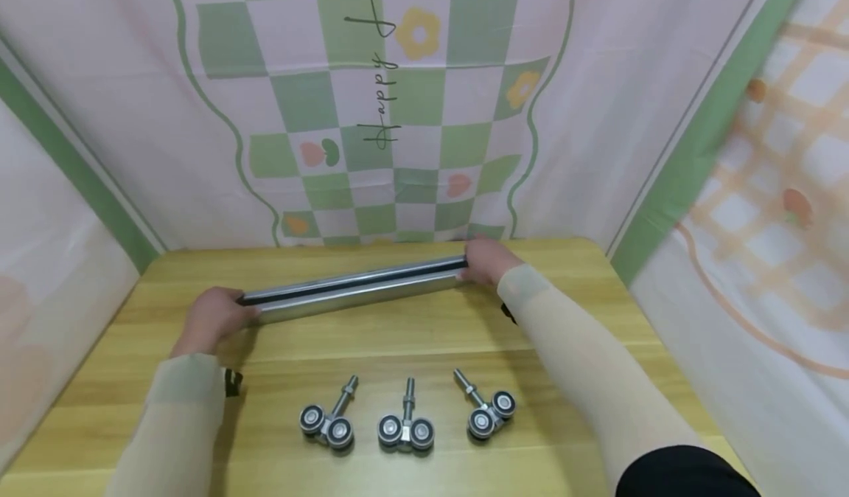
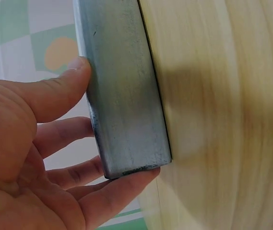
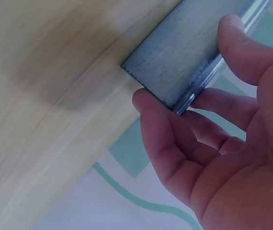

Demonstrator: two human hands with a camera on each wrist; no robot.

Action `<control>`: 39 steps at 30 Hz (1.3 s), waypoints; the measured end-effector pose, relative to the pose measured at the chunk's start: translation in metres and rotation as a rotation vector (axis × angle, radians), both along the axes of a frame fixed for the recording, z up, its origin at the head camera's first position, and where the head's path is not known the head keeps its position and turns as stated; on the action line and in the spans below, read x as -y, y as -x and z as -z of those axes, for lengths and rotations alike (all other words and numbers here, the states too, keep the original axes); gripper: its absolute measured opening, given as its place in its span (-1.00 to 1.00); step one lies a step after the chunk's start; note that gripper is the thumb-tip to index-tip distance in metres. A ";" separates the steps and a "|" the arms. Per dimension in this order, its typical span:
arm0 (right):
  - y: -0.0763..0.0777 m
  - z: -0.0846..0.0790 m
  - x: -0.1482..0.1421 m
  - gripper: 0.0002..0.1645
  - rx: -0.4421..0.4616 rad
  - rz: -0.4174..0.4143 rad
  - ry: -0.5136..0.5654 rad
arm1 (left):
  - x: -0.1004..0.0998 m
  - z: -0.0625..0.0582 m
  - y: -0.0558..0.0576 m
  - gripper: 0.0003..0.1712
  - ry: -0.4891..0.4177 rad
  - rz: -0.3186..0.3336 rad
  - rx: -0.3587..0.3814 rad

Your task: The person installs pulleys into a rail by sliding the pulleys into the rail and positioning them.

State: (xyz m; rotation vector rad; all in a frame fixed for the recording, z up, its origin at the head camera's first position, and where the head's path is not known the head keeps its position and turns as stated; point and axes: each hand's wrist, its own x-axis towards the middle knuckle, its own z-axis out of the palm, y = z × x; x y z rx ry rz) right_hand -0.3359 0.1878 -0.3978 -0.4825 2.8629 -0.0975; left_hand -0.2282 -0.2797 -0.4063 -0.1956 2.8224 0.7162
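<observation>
A long grey metal channel track (image 1: pixel 358 299) with a dark slot along its top spans between both hands near the table's far side, its right end farther back. My left hand (image 1: pixel 214 316) grips the left end. In the left wrist view the thumb (image 2: pixel 69 88) lies along the track's edge and a finger touches its cut end. My right hand (image 1: pixel 489 259) holds the other end. In the right wrist view the thumb (image 3: pixel 237 40) rests at the edge, with a fingertip (image 3: pixel 146 99) against the end corner.
Nearer me on the wooden table (image 1: pixel 411 342) lie a left roller trolley (image 1: pixel 340 432), a middle roller trolley (image 1: pixel 390 429) and a right roller trolley (image 1: pixel 480 423), each with two wheels and a threaded bolt. A patterned cloth (image 1: pixel 491 99) hangs behind the table's far edge.
</observation>
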 end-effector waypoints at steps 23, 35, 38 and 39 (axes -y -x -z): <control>-0.032 0.007 -0.024 -0.28 -0.089 -0.021 0.055 | -0.010 0.000 -0.001 -0.20 0.025 0.053 -0.026; -0.053 0.007 -0.027 -0.22 -0.074 0.008 0.086 | -0.008 0.004 -0.009 -0.21 0.001 0.066 -0.068; -0.058 0.009 -0.029 -0.20 -0.079 0.018 0.087 | -0.008 0.005 -0.012 -0.21 0.000 0.065 -0.063; -0.060 0.010 -0.029 -0.20 -0.082 0.021 0.088 | -0.008 0.006 -0.013 -0.21 0.005 0.067 -0.062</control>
